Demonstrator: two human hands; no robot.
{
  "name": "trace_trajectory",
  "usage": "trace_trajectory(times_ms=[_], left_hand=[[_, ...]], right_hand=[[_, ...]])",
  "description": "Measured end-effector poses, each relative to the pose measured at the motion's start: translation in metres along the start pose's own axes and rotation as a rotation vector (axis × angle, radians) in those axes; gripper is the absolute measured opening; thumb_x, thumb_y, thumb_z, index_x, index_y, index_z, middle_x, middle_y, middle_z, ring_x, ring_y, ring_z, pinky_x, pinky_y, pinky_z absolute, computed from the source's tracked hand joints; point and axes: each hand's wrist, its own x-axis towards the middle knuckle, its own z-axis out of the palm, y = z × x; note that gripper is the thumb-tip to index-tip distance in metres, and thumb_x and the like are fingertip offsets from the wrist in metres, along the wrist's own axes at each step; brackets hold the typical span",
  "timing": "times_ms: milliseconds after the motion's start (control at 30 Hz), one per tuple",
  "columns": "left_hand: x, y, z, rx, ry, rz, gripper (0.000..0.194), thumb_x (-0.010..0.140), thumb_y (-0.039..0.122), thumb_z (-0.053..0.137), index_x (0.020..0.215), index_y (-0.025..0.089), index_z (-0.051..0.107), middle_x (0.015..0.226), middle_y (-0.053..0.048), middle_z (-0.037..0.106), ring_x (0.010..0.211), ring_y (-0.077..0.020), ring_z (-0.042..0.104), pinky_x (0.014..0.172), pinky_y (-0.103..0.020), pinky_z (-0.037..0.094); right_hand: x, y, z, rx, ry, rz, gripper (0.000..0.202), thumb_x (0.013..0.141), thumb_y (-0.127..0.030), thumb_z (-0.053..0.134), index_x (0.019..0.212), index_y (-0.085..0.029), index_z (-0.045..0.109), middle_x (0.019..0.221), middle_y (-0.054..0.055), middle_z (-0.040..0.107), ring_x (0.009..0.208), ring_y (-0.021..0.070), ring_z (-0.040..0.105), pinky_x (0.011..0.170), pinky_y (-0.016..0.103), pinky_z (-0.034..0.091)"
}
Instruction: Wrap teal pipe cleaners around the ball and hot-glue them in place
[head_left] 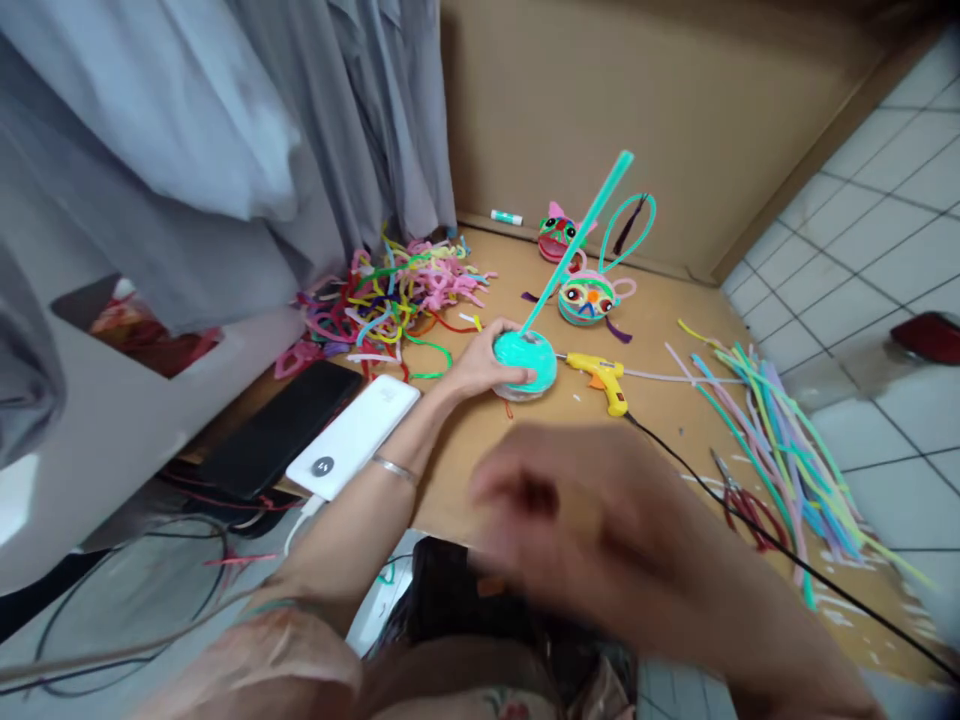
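Left hand (487, 362) clamped on turquoise ball (529, 358), inside table edge (441, 528) | right hand (585, 500) blurred, closure: can't tell

the left arm (367, 525) wears a thin silver bangle (394, 467) and a loose, pale peach sleeve (289, 655).

A handicraft corner, in a home or a small workshop, I can't tell which: a yellow glue gun (598, 372), chenille stems (796, 455) and animal-faced ornaments (587, 301) share a brown worktop (667, 310) between grey curtain (375, 120) and white tiles (862, 210).
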Motion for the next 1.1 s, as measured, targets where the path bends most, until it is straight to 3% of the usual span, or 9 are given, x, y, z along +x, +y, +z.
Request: trace_trajectory(times_ms=[67,133,200,267,333,433,500,833,1100], left_hand=[[0.000,0.000,0.001,-0.038,-0.007,0.014,0.068,0.047,0.043,0.084,0.104,0.017,0.058,0.104,-0.004,0.065,0.098,-0.0225,0.061,0.090,-0.035,0.051],[-0.002,0.002,0.001,-0.056,-0.034,0.021,0.068,0.046,0.042,0.084,0.104,0.018,0.057,0.103,-0.003,0.064,0.097,-0.0218,0.060,0.090,-0.034,0.050],[-0.003,0.004,0.001,-0.042,-0.061,0.017,0.070,0.045,0.041,0.084,0.105,0.018,0.057,0.103,-0.003,0.064,0.097,-0.0216,0.060,0.089,-0.034,0.050],[-0.004,0.006,-0.001,-0.017,-0.089,0.017,0.070,0.046,0.040,0.084,0.106,0.018,0.057,0.104,-0.003,0.063,0.098,-0.0222,0.060,0.089,-0.034,0.050],[-0.003,0.007,-0.004,-0.002,-0.133,0.032,0.069,0.047,0.039,0.083,0.108,0.019,0.057,0.107,-0.003,0.064,0.101,-0.0231,0.060,0.090,-0.034,0.051],[-0.002,0.007,-0.008,0.012,-0.186,0.063,0.068,0.050,0.037,0.081,0.111,0.019,0.057,0.111,-0.004,0.063,0.103,-0.0236,0.061,0.089,-0.034,0.052],[-0.002,0.006,-0.011,0.022,-0.212,0.069,0.067,0.052,0.037,0.080,0.112,0.019,0.057,0.112,-0.004,0.063,0.103,-0.0238,0.062,0.090,-0.035,0.053],[-0.005,0.009,-0.010,0.018,-0.242,0.071,0.073,0.051,0.037,0.079,0.118,0.018,0.056,0.118,-0.006,0.065,0.107,-0.0257,0.064,0.093,-0.037,0.053],[-0.006,0.009,-0.011,0.042,-0.258,0.111,0.070,0.054,0.036,0.078,0.118,0.018,0.059,0.120,-0.006,0.066,0.109,-0.0268,0.064,0.096,-0.038,0.053]], right_hand=[[0.022,0.036,0.001,-0.046,0.227,0.048,0.021,0.091,-0.038,0.051,0.078,-0.027,0.064,0.068,-0.002,0.060,0.062,0.0148,0.056,0.059,0.029,0.045],[0.037,0.084,0.004,-0.063,0.515,0.109,0.019,0.091,-0.037,0.049,0.081,-0.023,0.060,0.073,0.000,0.060,0.067,0.0154,0.057,0.064,0.029,0.047],[0.043,0.130,0.007,-0.110,0.713,0.163,0.018,0.090,-0.037,0.048,0.090,-0.022,0.059,0.081,0.004,0.062,0.076,0.0179,0.060,0.073,0.033,0.050],[0.040,0.164,0.012,-0.152,0.758,0.143,0.023,0.089,-0.040,0.050,0.102,-0.022,0.059,0.095,0.007,0.063,0.089,0.0208,0.061,0.083,0.037,0.052],[0.034,0.182,0.016,-0.141,0.678,0.098,0.041,0.087,-0.046,0.056,0.121,-0.023,0.056,0.115,0.011,0.060,0.109,0.0245,0.060,0.097,0.042,0.050],[0.029,0.190,0.019,-0.050,0.528,0.121,0.064,0.085,-0.054,0.061,0.139,-0.023,0.047,0.136,0.014,0.052,0.127,0.0279,0.053,0.109,0.047,0.044],[0.029,0.190,0.018,0.000,0.460,0.158,0.069,0.084,-0.057,0.062,0.141,-0.023,0.046,0.140,0.015,0.051,0.129,0.0288,0.053,0.109,0.048,0.044],[0.027,0.184,0.014,-0.021,0.436,0.098,0.052,0.084,-0.057,0.064,0.122,-0.022,0.059,0.122,0.012,0.061,0.115,0.0261,0.059,0.099,0.043,0.050],[0.030,0.187,0.008,-0.045,0.364,0.115,0.053,0.082,-0.057,0.067,0.124,-0.026,0.061,0.121,0.009,0.059,0.116,0.0268,0.058,0.098,0.044,0.050]])
